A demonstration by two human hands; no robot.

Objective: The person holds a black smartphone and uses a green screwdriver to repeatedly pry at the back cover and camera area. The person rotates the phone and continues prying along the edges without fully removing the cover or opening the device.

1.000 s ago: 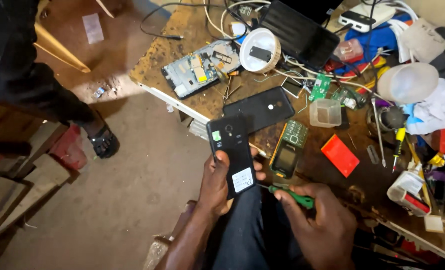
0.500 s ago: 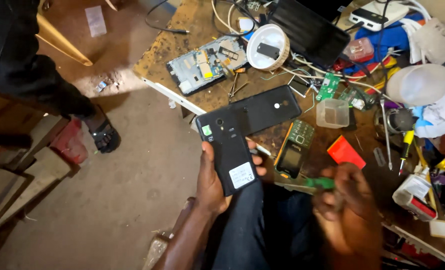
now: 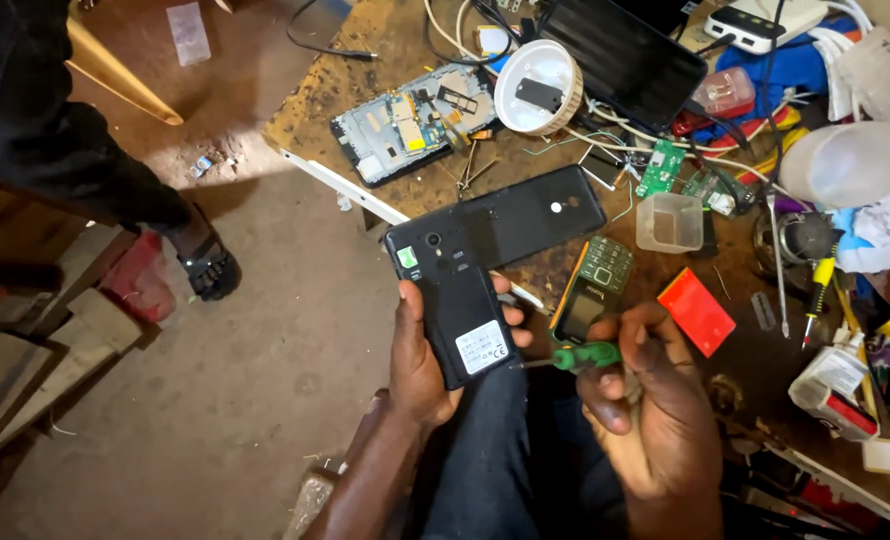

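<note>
Risk: left hand clamps black phone mid-frame off the bench edge, right hand closed on green screwdriver; tip slip could gouge it.

phone in left hand, off workbench front edge | keypad phone on bench, right of it | cup behind keypad phone

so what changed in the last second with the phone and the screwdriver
The right hand drew back from the black phone, taking the green-handled screwdriver with it; the tip was at the phone's lower edge and is now off to its right. The left hand kept its hold on the phone, back side up. The keypad phone and red card on the bench stayed put.
</note>
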